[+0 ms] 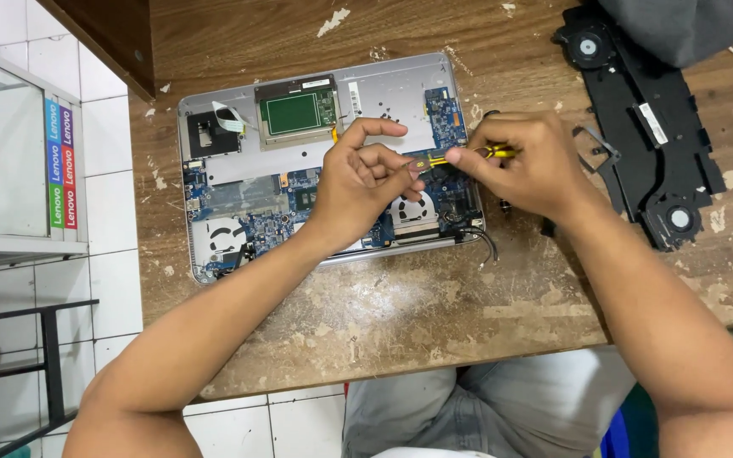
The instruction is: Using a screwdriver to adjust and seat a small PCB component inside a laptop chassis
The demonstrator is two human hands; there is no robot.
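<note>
Glass-fronted cabinet (pixel 10 144) — far left, over white floor tiles, a strip of coloured labels down its right edge; a black metal frame (pixel 44 356) stands below it.

Worn wooden table (pixel 400 314) — surface scuffed and flaked pale in patches.

Opened laptop base (pixel 324 161) — silver shell, lying flat on the table towards its left half. Inside: a green square panel (pixel 292 113) near the top edge, a white ribbon cable (pixel 229 117) to its left, blue circuit board (pixel 273 216) along the lower part, a fan (pixel 222 237) at lower left.

Left hand (pixel 358 182) — resting over the right part of the board, fingers curled, thumb and forefinger pinched towards the tool tip; whether they grasp anything small cannot be told.

Yellow-handled tool (pixel 477 153) — slim, lying nearly level above the board's right end, tip pointing left to the left hand.

Right hand (pixel 528 165) — clenched around the tool's handle, just beside the laptop's right edge.

Black cable (pixel 485 242) — curling out at the laptop's lower right corner.

Black bottom cover (pixel 646 136) — well apart, on the table's right, two round fan grilles showing; grey cloth (pixel 689 25) overlaps its top.
</note>
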